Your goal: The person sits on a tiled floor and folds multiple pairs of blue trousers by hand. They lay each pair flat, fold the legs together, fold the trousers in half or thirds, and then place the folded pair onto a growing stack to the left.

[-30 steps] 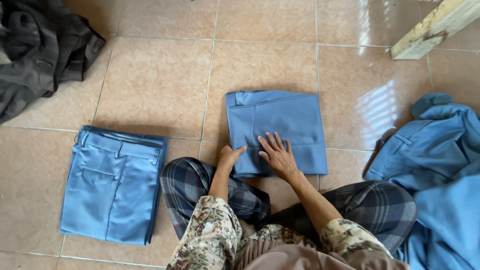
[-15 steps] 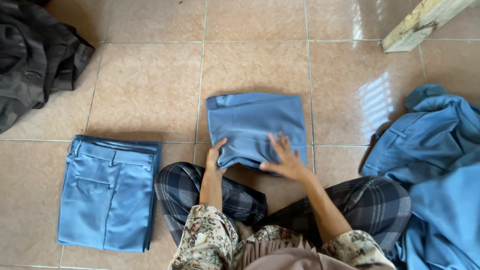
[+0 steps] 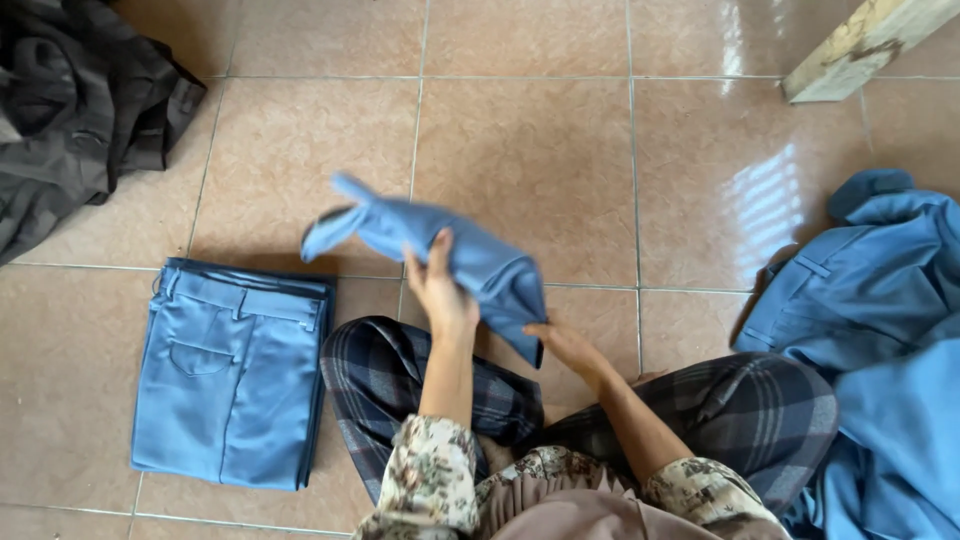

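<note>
Both hands hold a folded pair of blue trousers [image 3: 470,258] lifted off the tiled floor, tilted with its left end higher. My left hand [image 3: 438,290] grips its near edge with fingers upward. Under its lower right corner sits my right hand [image 3: 562,345], supporting the bundle from below. I sit cross-legged in dark plaid trousers [image 3: 420,390] with floral sleeves.
A neatly folded stack of blue trousers [image 3: 232,370] lies on the floor at my left. A heap of unfolded blue clothes [image 3: 880,340] is at my right. Dark grey garments [image 3: 70,120] lie at the far left. A wooden plank [image 3: 860,45] crosses the top right corner.
The folded blue trousers lay flat on the floor under both palms; now both hands have picked them up and swung them leftward in the air.
</note>
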